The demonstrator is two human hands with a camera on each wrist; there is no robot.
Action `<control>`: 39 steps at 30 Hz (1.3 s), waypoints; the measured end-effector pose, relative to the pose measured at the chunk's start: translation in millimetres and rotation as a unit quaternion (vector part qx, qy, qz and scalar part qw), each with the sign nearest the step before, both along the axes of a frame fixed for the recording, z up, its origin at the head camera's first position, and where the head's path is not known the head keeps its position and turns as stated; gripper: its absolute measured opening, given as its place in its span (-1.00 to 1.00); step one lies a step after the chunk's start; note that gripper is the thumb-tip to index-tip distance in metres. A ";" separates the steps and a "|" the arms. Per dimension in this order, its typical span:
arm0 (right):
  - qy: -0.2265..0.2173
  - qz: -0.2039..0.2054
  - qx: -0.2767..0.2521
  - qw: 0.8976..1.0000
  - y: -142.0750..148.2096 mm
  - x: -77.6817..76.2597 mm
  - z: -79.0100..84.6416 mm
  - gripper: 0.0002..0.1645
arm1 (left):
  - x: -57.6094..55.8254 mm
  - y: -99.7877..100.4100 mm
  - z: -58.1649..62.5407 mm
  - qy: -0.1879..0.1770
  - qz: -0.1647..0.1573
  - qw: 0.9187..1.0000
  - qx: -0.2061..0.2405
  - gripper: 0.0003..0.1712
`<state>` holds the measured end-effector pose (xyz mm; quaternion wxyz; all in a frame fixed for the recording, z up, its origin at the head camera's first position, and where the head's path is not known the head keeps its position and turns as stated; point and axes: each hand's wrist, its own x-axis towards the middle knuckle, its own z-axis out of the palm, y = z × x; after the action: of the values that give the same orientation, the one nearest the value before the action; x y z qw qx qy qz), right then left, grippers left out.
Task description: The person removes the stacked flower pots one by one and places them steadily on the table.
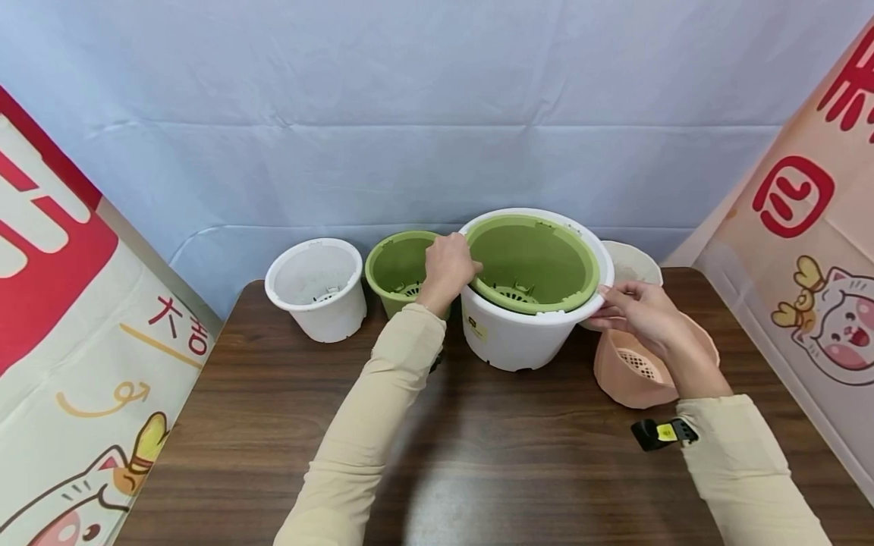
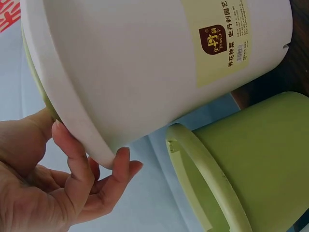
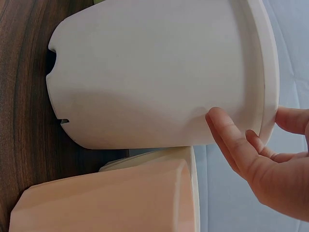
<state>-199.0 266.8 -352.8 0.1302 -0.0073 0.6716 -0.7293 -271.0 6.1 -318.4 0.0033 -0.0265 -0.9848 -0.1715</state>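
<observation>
A large white flowerpot (image 1: 519, 341) stands on the table with a green flowerpot (image 1: 532, 262) nested inside it, the green rim just within the white one. At its left side my left hand (image 1: 448, 267) grips the rim; in the left wrist view its fingers curl under the white lip and the thumb goes over the edge, partly hidden. On the opposite side my right hand (image 1: 638, 311) holds the white rim between thumb and fingers, with fingertips (image 3: 217, 113) against the outer wall. A pale yellow label (image 2: 224, 41) with a brown logo is on the white pot's front.
To the left stand a small white pot (image 1: 331, 318) and a small green pot (image 1: 396, 262). A peach pot (image 1: 628, 387) with a grid base lies tilted under my right forearm, before a cream pot (image 1: 631, 262). Behind the wooden table (image 1: 287, 455) hangs a pale cloth (image 1: 410, 114).
</observation>
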 end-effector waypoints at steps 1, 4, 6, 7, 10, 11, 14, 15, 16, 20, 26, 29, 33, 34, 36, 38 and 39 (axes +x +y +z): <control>0.000 0.000 -0.001 1.000 0.0 0.0 0.0 -0.79 | 0.1 -0.5 -0.1 0.004 -0.001 1.000 0.001 -0.69; 0.001 0.002 0.005 1.000 -0.2 -0.1 -0.5 -0.78 | 0.3 -2.2 -0.6 0.011 -0.004 1.000 0.013 -0.66; 0.001 0.001 0.003 1.000 -0.1 0.2 -0.4 -0.77 | 0.3 -3.3 -0.9 0.011 -0.002 1.000 0.027 -0.58; 0.001 0.000 0.002 1.000 0.1 0.5 -0.3 -0.77 | 0.2 -3.8 -0.9 0.010 0.000 0.999 0.033 -0.54; 0.000 -0.002 -0.001 1.000 0.4 0.6 -0.2 -0.76 | 0.4 -5.1 -0.3 0.005 0.004 0.999 0.043 -0.46; 0.000 -0.001 -0.001 1.000 0.4 0.6 -0.4 -0.76 | 0.4 -5.5 -0.2 0.003 0.004 0.999 0.044 -0.45; -0.001 0.001 0.005 1.000 0.0 0.5 -0.6 -0.76 | 0.5 -6.8 0.0 0.000 0.003 0.999 0.036 -0.44; -0.002 0.001 0.007 1.000 -0.1 0.6 -0.6 -0.76 | 0.4 -7.2 0.0 -0.001 0.003 0.999 0.035 -0.44; -0.001 0.001 0.009 1.000 -0.2 0.6 -0.7 -0.77 | 0.3 -7.5 -0.1 -0.003 0.003 0.999 0.036 -0.45; -0.001 0.000 0.008 1.000 -0.5 0.6 -0.7 -0.78 | 0.1 -8.6 0.2 -0.011 0.002 0.999 0.035 -0.46; -0.001 0.000 0.003 1.000 -0.4 0.5 -0.5 -0.79 | -0.1 -11.7 -0.1 -0.019 -0.002 0.999 0.042 -0.49; -0.003 0.002 0.003 1.000 -0.1 0.3 -0.4 -0.79 | 0.2 -13.0 -0.6 -0.021 -0.004 0.999 0.047 -0.50; -0.005 0.008 0.008 1.000 0.1 -0.3 -0.3 -0.80 | 0.7 -14.0 -1.1 -0.022 -0.007 0.998 0.052 -0.51; -0.005 0.009 0.010 1.000 0.1 -0.6 -0.3 -0.80 | 0.7 -14.1 -1.3 -0.021 -0.007 0.998 0.052 -0.51; -0.005 0.012 0.018 1.000 0.0 -0.8 0.2 -0.80 | 0.8 -14.5 -1.6 -0.019 -0.007 0.998 0.055 -0.52; -0.008 0.014 0.024 1.000 -0.4 -1.0 0.7 -0.79 | 1.0 -14.8 -1.9 -0.018 -0.007 0.998 0.057 -0.53; -0.008 0.016 0.027 0.999 -0.5 -1.2 0.8 -0.79 | 1.1 -14.9 -1.9 -0.018 -0.008 0.998 0.058 -0.53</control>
<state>-200.2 266.3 -352.1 0.1471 -0.0090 0.6895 -0.7091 -269.8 -8.8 -320.3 -0.0146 -0.0311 -0.9728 -0.2293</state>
